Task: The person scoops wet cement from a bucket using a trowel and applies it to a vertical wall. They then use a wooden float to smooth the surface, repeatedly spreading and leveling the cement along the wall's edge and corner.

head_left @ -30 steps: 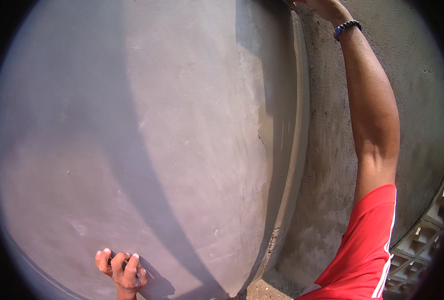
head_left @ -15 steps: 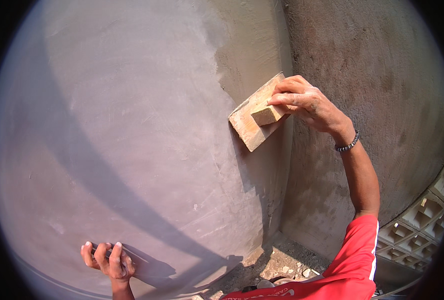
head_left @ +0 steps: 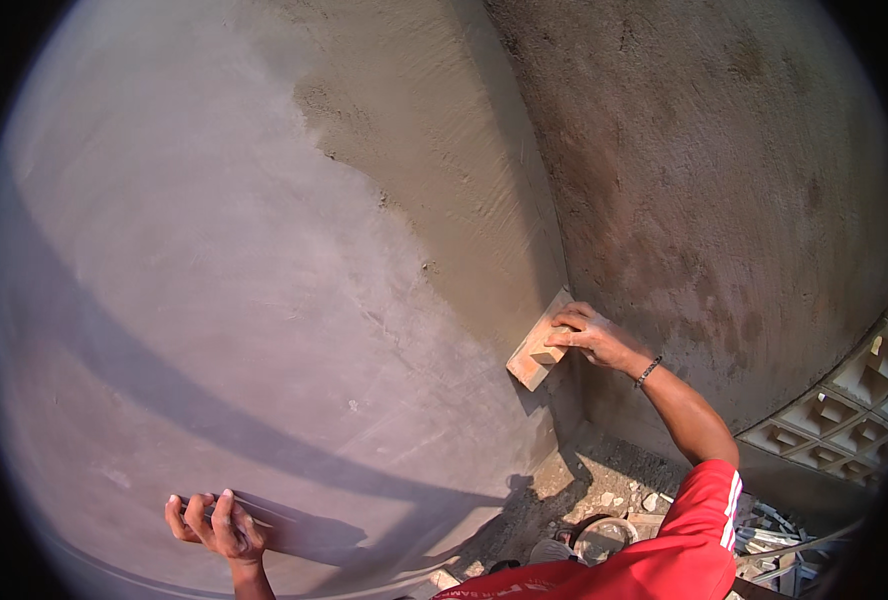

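My right hand grips the handle of a pale wooden float, which lies against the plastered wall at the inside corner. Above the float is a band of damp, brownish plaster with a ragged edge, bordering the smoother pale grey wall. A darker, rough-textured wall meets it on the right. Low at the left, my left hand is curled beside the pale wall, its fingers around something I cannot make out, with its shadow cast to the right.
Perforated concrete blocks form a low section at the right. At the foot of the corner lie rubble, a round bucket and a heap of grey strips. My red sleeve and shirt fill the lower right.
My right hand and the float, out of sight at the top earlier, have moved down the corner to mid-lower right. The view has shifted, showing more damp plaster and more ground below.
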Action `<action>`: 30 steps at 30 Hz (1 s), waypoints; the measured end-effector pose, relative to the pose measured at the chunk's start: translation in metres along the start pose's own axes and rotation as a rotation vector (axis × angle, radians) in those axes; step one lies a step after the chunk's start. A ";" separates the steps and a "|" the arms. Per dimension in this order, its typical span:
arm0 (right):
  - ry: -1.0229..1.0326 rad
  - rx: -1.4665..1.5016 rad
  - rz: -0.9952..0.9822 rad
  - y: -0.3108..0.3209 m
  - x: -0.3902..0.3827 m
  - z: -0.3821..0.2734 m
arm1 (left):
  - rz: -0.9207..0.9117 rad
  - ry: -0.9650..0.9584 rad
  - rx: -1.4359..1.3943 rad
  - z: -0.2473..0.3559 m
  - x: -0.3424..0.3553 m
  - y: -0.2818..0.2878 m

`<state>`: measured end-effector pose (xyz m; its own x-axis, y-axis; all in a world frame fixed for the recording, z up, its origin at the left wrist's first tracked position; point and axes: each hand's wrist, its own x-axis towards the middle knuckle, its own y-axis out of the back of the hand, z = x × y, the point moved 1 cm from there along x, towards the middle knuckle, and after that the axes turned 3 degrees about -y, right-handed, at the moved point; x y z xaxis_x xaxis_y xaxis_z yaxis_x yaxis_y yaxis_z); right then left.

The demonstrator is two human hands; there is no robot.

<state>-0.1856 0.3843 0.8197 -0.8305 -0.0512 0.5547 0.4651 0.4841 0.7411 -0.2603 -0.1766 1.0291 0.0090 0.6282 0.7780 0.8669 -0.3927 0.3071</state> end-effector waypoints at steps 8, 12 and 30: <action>-0.612 1.351 0.408 -0.075 -0.079 0.004 | -0.005 0.017 -0.051 -0.004 -0.008 -0.001; -0.626 1.607 0.511 -0.094 -0.081 0.003 | -0.013 -0.042 -0.014 -0.004 -0.004 0.001; -0.385 0.483 0.354 -0.184 -0.081 -0.109 | 0.027 -0.018 -0.007 -0.005 -0.007 -0.002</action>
<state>-0.1708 0.2047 0.6799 -0.7456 0.4494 0.4920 0.6128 0.7525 0.2413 -0.2645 -0.1838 1.0264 0.0412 0.6295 0.7759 0.8624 -0.4145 0.2905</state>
